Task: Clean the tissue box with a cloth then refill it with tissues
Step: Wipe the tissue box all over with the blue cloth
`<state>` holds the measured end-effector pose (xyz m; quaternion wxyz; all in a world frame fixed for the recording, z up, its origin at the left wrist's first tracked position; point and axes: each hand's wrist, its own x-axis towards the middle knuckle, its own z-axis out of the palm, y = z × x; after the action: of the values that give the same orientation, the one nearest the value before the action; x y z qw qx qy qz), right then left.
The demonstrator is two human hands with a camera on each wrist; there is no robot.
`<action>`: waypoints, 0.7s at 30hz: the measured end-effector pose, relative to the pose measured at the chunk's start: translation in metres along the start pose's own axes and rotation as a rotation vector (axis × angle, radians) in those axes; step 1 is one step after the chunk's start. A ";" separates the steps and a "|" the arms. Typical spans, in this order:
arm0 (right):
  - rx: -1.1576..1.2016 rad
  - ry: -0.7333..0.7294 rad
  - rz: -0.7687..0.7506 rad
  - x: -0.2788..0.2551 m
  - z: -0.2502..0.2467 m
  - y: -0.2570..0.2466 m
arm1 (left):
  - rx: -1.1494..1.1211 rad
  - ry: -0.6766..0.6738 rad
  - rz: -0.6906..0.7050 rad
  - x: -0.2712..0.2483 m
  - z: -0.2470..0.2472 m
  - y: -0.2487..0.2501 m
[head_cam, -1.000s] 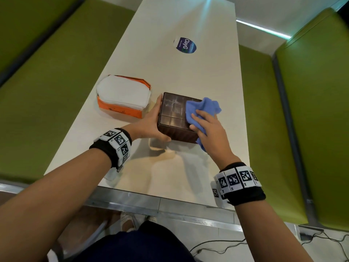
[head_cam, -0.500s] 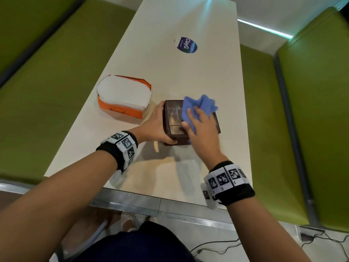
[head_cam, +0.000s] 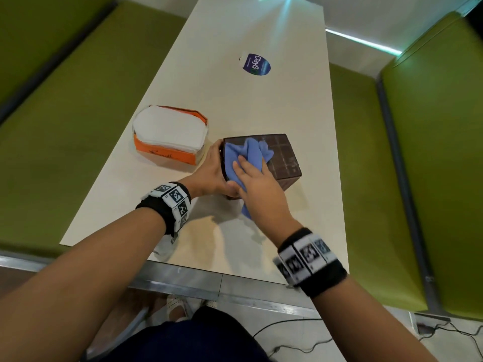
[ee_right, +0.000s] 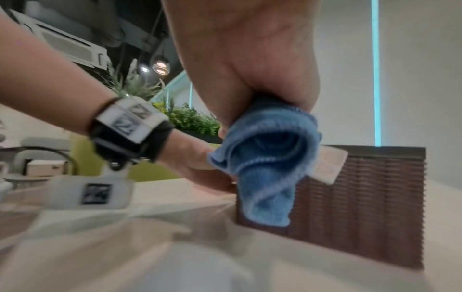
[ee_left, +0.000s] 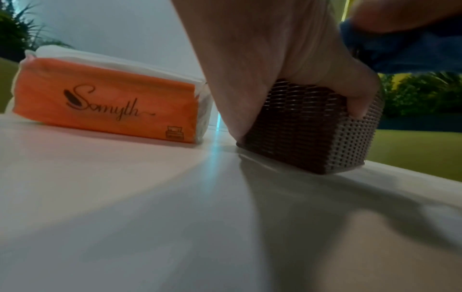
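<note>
- Head view: brown woven tissue box [head_cam: 282,163] on the pale desk [head_cam: 235,100], near its front edge, turned so one corner faces the person.
- Left hand [head_cam: 211,173] clamped on the box's left side, thumb at the near corner; seen from the left wrist view, thumb [ee_left: 360,98] curled over the woven wall.
- Right hand [head_cam: 257,184] laid over the box's top, fingers spread on a blue cloth [head_cam: 245,155] and pressing it flat; loose tail of the cloth hanging past the near edge of the box.
- Right wrist view: cloth [ee_right: 270,158] bunched under the palm and gripped there, folds drooping down the box's [ee_right: 362,197] front wall.
- Orange tissue pack [head_cam: 170,138] just left of the box, top open, white tissues showing; script lettering "Somyth" legible on its side [ee_left: 105,102] in the left wrist view.
- Round blue sticker [head_cam: 256,64] farther along the desk, well apart from the box.
- Green benches [head_cam: 65,113] flanking the desk on both sides.
- Black wristbands with printed markers [head_cam: 170,202] on both forearms.
</note>
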<state>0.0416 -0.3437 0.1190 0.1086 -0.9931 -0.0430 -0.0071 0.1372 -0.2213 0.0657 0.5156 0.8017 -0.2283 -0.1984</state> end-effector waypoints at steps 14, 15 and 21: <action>-0.249 -0.166 0.192 0.037 -0.026 0.098 | -0.074 -0.015 -0.060 0.007 0.002 -0.017; -0.203 -0.141 0.238 0.033 -0.026 0.097 | -0.077 -0.014 -0.059 0.008 0.001 -0.017; 0.020 -0.088 0.109 0.016 0.006 0.019 | 0.006 -0.018 -0.007 0.009 0.001 -0.016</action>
<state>0.0591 -0.3596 0.1098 0.1169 -0.9922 0.0064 0.0429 0.1469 -0.2218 0.0501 0.5105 0.8021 -0.2306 -0.2069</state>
